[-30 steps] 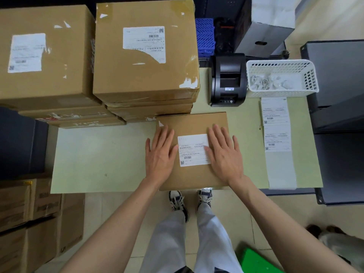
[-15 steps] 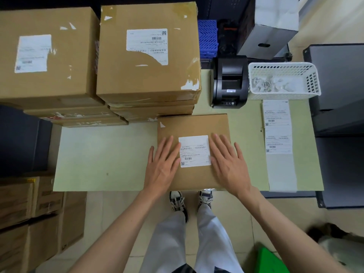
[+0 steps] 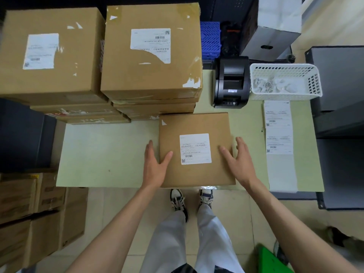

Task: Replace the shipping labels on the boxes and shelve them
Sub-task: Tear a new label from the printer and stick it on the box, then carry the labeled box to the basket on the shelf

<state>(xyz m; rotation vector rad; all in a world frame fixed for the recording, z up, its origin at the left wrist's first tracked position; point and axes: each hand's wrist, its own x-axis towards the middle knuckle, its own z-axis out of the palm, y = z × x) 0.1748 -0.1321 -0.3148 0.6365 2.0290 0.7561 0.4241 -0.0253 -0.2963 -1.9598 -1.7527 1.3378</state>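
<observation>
Relabelled box, hands at its sides.
Left hand (image 3: 155,167) and right hand (image 3: 239,161) bracket the box (image 3: 197,174), fingers spread, thumbs on top beside the label (image 3: 195,148); probably readying a lift.

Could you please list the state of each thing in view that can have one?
Front box: flat on the table, closed, whole label stuck on top.
Left hand: open, at the box's left edge, thumb on top.
Right hand: open, at the box's right edge.
Middle stack's top box: closed, label partly torn away.
Label printer: lid closed.
White basket: holds crumpled paper.
Label strip: lying flat, lower part blank.
</observation>
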